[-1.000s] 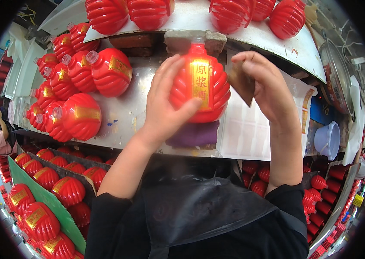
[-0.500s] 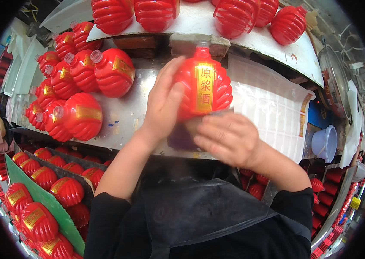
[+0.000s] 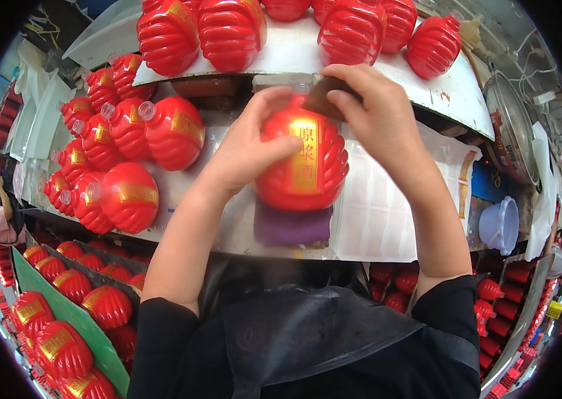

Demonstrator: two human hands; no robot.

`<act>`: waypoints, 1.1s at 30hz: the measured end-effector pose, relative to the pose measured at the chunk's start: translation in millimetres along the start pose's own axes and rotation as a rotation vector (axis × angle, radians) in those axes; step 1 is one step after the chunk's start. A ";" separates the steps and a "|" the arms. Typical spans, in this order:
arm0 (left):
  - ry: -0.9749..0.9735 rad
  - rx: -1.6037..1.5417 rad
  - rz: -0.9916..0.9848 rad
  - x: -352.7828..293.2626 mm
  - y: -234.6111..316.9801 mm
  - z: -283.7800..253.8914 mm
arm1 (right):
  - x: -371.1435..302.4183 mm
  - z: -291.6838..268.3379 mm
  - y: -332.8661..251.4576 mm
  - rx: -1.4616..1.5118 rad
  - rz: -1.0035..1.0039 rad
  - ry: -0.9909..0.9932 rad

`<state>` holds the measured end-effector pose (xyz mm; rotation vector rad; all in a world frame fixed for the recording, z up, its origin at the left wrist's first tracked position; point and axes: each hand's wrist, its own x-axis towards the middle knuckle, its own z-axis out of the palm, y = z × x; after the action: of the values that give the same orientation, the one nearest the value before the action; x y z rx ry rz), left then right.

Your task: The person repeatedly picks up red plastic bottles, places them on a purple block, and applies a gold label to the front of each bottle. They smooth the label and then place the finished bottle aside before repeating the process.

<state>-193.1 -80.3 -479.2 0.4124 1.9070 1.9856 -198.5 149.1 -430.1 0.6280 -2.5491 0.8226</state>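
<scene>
The left hand point(image 3: 249, 139) is half open at the red bottle point(image 3: 302, 181)'s ten o'clock, thumb across its gold label point(image 3: 309, 163); the right hand point(image 3: 377, 106), at one o'clock, pinches a brown flat piece point(image 3: 323, 100). The right hand has risen from the bottle's base to its neck, which seems to return the piece to the label's upper end. The bottle stands by a purple cloth point(image 3: 292, 228) on the tabletop point(image 3: 234, 233), a white sheet point(image 3: 380, 206) at four o'clock. Beyond, more bottles point(image 3: 233, 33) sit at eleven.

Red bottle point(image 3: 307, 169), right hand point(image 3: 382, 106) pinching brown pad point(image 3: 324, 100)
</scene>
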 end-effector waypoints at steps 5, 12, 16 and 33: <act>0.001 0.066 0.078 -14.4 10.3 6.6 | -23.1 -22.5 -3.7 0.608 0.556 -0.072; 0.016 0.034 0.147 -28.6 11.9 20.1 | -53.2 -3.7 -38.0 0.427 0.534 -0.282; 0.046 -0.024 0.177 -30.9 6.1 23.4 | -51.7 -1.4 -38.6 0.576 0.512 -0.233; 0.131 0.263 0.207 -27.6 12.5 23.5 | -33.6 -0.1 -18.3 0.513 0.646 -0.380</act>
<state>-158.7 -72.0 -464.7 0.5836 2.3030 1.9308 -161.2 145.7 -438.1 0.0673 -2.9359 1.7569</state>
